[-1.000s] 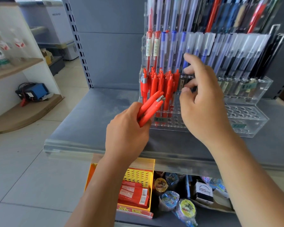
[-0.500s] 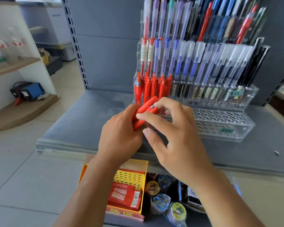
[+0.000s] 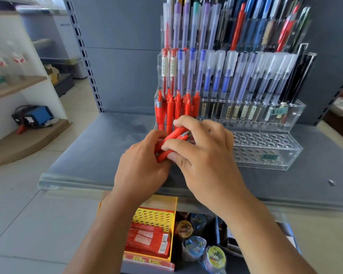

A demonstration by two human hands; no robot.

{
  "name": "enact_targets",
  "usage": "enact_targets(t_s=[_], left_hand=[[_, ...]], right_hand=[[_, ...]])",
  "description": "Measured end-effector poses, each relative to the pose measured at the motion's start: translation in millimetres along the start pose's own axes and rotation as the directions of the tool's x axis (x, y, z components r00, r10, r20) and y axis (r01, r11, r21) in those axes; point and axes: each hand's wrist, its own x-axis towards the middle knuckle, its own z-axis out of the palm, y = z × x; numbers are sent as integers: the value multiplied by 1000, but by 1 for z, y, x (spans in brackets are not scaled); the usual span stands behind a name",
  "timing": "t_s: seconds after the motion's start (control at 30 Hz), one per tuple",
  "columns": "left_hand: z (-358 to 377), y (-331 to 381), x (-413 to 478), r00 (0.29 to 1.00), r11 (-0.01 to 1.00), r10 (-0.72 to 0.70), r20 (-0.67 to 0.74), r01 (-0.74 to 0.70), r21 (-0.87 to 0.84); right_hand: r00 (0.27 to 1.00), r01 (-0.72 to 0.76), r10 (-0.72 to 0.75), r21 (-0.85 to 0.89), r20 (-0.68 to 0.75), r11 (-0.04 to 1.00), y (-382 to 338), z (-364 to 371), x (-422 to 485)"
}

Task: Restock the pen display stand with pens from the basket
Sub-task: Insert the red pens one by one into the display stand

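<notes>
Snugly, pens (image 3: 176, 133) between left hand (image 3: 143, 168), right hand (image 3: 205, 161)

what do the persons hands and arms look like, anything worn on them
Both the left hand and the right hand are bare: no gloves, rings or watch show. The left forearm and right forearm are bare too, with no sleeve, band or marking down to where the picture's lower edge cuts them off.

Clear tiered pen stand (image 3: 265, 153) upright on the grey shelf (image 3: 87, 155), front rows showing open holes, red pens (image 3: 172, 109) packed upright at its left end, red pen bundle (image 3: 173, 138) slanting just before them, gripped by left hand (image 3: 141, 171), pinched by right hand (image 3: 204, 159)
</notes>
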Motion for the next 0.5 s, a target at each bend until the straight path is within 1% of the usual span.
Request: enact_targets(t_s=[0.07,0.2,0.37,0.5], left_hand=[[1,-2,0,1000,1000,2,-8,-2,-4],[2,-5,0,997,998,-60,-40,61,13],[2,-1,1,992,992,-119,-30,120,27],[1,0,2,994,993,-113,-12,113,43]], right_hand=[[999,-13,13,-11,-51,1000,4,-2,2],[981,-93,87,-28,-174,995,15,-13,8],[987,-94,76,-123,-141,988,13,-12,7],[995,-60,44,-194,-84,979,8,-8,5]])
